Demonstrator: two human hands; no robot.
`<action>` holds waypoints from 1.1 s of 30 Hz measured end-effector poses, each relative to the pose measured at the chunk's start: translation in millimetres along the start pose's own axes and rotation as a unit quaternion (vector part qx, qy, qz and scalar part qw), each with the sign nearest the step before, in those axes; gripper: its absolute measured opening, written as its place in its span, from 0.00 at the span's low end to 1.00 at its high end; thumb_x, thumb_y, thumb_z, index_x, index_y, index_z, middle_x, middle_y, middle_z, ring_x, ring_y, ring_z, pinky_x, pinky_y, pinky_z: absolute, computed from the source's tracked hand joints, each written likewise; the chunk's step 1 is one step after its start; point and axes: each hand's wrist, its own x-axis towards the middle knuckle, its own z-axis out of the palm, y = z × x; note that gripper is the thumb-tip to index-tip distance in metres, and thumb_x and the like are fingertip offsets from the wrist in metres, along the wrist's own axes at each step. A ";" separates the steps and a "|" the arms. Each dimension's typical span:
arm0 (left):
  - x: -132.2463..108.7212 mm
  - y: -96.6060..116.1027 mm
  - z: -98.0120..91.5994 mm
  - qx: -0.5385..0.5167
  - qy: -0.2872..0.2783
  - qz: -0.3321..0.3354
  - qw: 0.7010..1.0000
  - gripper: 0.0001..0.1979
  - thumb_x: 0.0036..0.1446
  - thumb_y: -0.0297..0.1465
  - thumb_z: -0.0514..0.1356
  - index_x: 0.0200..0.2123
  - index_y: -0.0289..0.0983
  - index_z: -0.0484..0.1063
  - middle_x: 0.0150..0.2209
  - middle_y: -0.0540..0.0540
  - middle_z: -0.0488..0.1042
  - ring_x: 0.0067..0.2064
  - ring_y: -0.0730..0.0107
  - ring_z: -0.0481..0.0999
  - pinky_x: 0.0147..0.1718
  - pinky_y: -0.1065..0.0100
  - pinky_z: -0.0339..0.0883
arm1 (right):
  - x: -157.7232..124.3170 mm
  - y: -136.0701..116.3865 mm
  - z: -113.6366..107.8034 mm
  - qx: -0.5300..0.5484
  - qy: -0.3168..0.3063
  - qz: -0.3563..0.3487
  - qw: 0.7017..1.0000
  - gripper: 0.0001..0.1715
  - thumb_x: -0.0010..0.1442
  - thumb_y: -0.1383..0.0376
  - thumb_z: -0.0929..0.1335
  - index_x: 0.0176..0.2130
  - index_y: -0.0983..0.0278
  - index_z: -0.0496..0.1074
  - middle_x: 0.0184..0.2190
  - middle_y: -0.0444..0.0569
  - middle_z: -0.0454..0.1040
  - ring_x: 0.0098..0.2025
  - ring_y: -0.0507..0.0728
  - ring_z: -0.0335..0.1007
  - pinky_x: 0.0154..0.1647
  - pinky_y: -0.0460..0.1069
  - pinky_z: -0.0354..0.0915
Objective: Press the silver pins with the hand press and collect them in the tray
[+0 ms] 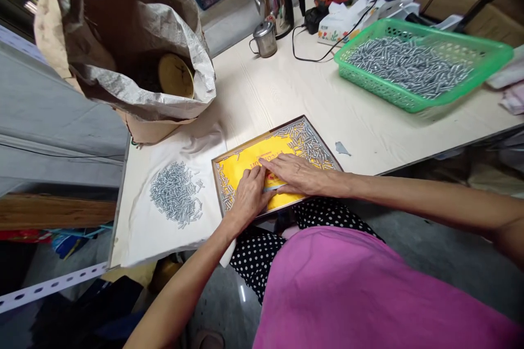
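Note:
A shallow tray (323, 148) with a dark rim and a yellow printed bottom lies at the table's front edge. Small silvery metal pins (305, 142) crowd its right end, and a thinner band of them runs along its left side. My left hand (250, 192) rests over the yellow bottom with its fingers stretched forward. Beside it, my right hand (295, 173) lies flat with fingers extended to the left. The two thumbs nearly meet above a pale blue strip of print. Whether anything small is under the palms is hidden.
Left of the tray, a pile of pins (176, 193) lies on a white cloth (143, 232). Behind it stands a large open paper sack (164, 109) with a yellow round container inside. A green basket (417, 103) of pins is at right. A kettle (278, 2) and metal cup (266, 41) stand behind.

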 end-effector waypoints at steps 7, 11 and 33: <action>-5.5 -3.4 0.6 -0.005 0.019 -0.005 1.000 0.17 0.67 0.37 0.59 0.56 0.38 0.71 0.47 0.41 0.75 0.48 0.54 0.71 0.49 0.56 0.69 | 3.7 -12.5 4.4 -0.078 -0.055 0.049 0.994 0.12 0.68 0.63 0.68 0.47 0.70 0.73 0.42 0.58 0.74 0.46 0.62 0.67 0.44 0.54 0.63; -6.2 -4.6 3.0 -0.017 0.004 -0.010 1.000 0.12 0.69 0.37 0.56 0.48 0.38 0.75 0.42 0.41 0.76 0.46 0.56 0.71 0.47 0.58 0.69 | 5.3 -8.3 9.9 -0.048 -0.075 0.025 0.996 0.08 0.70 0.66 0.65 0.44 0.67 0.74 0.37 0.53 0.74 0.41 0.59 0.68 0.39 0.51 0.62; -77.1 -143.8 -23.5 0.142 0.069 -0.183 0.970 0.14 0.66 0.25 0.53 0.39 0.38 0.80 0.42 0.37 0.75 0.47 0.50 0.67 0.44 0.55 0.65 | -1.9 -6.6 28.4 -0.125 0.012 -0.025 0.992 0.09 0.66 0.71 0.65 0.40 0.61 0.74 0.37 0.53 0.72 0.41 0.61 0.62 0.40 0.54 0.55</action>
